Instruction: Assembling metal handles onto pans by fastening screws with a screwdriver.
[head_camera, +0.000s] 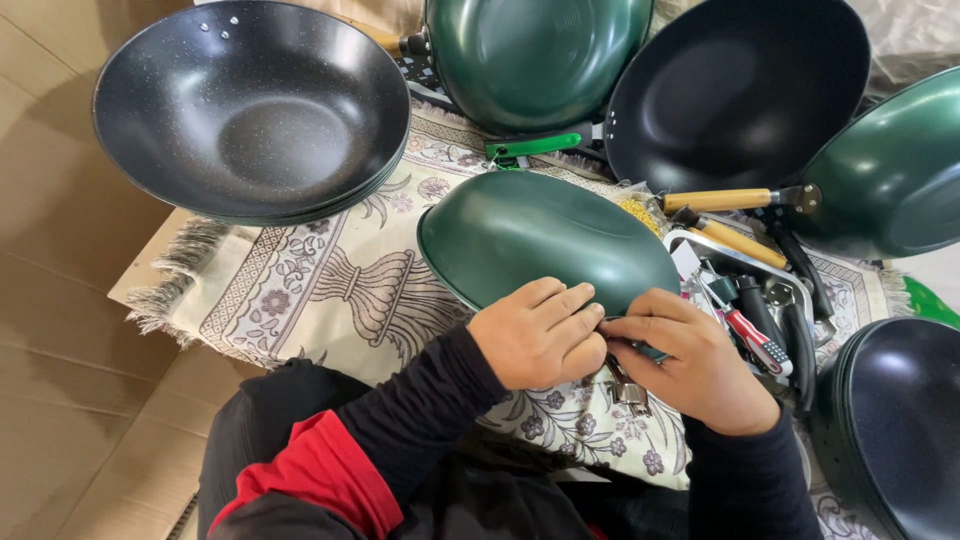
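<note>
Cardboard flooring carries a patterned rug (330, 290). Left hand (535, 335) and right hand (690, 360) pinch closed on the near rim of an upturned green pan (540, 235) where a metal bracket (625, 385) sits. Likely rigid, slick-coated, moderately heavy; best gripped at the rim. Other pans (250, 110) surround it.

Cookware workshop, many handleless woks (250, 110), loose handles (717, 200), screwdriver (752, 340), floor rug (330, 280)

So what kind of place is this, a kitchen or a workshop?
Likely a small floor workshop for assembling cookware: many handle-less woks, a pile of loose handles and tools, and both hands working at a green pan's rim.
</note>
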